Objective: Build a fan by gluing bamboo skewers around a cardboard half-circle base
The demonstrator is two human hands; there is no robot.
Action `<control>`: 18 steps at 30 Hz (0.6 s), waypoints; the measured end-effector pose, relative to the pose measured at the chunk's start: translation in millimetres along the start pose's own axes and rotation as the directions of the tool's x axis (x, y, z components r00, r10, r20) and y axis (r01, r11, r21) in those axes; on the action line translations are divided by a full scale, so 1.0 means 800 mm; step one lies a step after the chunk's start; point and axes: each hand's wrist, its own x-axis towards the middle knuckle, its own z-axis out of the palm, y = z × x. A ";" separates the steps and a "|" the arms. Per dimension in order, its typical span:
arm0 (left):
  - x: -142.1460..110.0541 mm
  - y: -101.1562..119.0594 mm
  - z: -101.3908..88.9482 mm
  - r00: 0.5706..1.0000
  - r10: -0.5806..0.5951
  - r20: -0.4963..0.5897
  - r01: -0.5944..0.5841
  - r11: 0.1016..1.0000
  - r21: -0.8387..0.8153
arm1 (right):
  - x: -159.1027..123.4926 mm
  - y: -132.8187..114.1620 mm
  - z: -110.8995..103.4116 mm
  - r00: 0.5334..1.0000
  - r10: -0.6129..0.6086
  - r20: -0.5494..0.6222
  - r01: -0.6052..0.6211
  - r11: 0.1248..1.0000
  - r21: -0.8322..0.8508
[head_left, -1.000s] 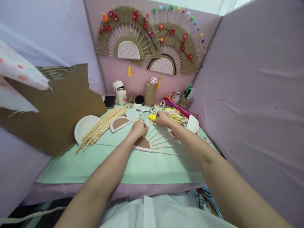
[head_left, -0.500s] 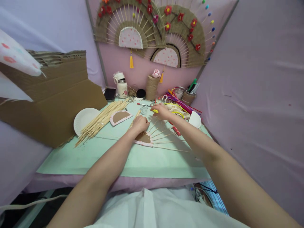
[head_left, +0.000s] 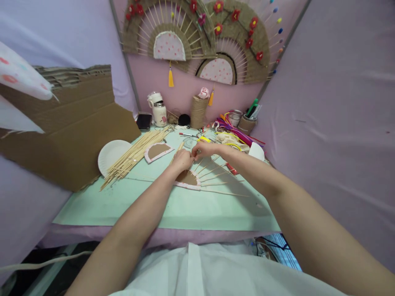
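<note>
- Here, our left hand [head_left: 183, 159] is curled over the rounded side of a half-round card [head_left: 189, 179]; we cannot tell what it grips.
- Our right hand [head_left: 202, 150] sits just beside it, fingertips drawn together, any hold too small to see.
- The half-round card lies mid-way across the surface [head_left: 173, 209], straight side toward the near edge, thin sticks [head_left: 213, 177] fanning toward the right edge.
- Toward the left edge, we see a second card [head_left: 158, 152], then a stick bundle [head_left: 134, 158] overlapping a paper plate [head_left: 107, 157].
</note>
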 end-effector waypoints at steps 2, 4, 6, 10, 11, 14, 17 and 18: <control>-0.006 -0.006 -0.012 1.000 0.002 -0.012 -0.002 1.000 -0.006 | 0.004 0.002 0.002 1.000 -0.004 0.003 0.004 1.000 0.010; -0.022 -0.014 -0.025 0.999 0.021 -0.037 -0.021 1.000 -0.005 | 0.006 0.004 0.003 1.000 -0.008 0.006 0.008 1.000 0.019; -0.050 -0.021 -0.032 0.993 0.098 -0.065 -0.097 0.995 0.022 | 0.007 0.005 0.005 1.000 -0.012 0.014 0.012 0.999 0.031; -0.119 -0.030 -0.011 0.958 0.275 -0.079 -0.273 0.961 0.038 | 0.007 0.007 0.010 0.999 -0.009 0.031 0.007 0.999 0.048; -0.133 -0.033 0.001 0.947 0.301 -0.109 -0.303 0.953 0.000 | 0.007 0.006 0.011 1.000 -0.004 0.030 0.003 0.999 0.048; -0.156 -0.041 0.037 0.908 0.338 -0.250 -0.366 0.927 -0.077 | 0.007 0.004 0.014 1.000 0.011 0.021 -0.012 0.999 0.039; -0.160 -0.049 0.059 0.878 0.363 -0.313 -0.397 0.917 -0.051 | 0.010 0.001 0.016 0.999 0.030 0.017 -0.031 0.999 0.029; -0.160 -0.050 0.062 0.875 0.369 -0.314 -0.399 0.916 -0.036 | 0.011 0.001 0.016 0.999 0.036 0.018 -0.037 0.999 0.026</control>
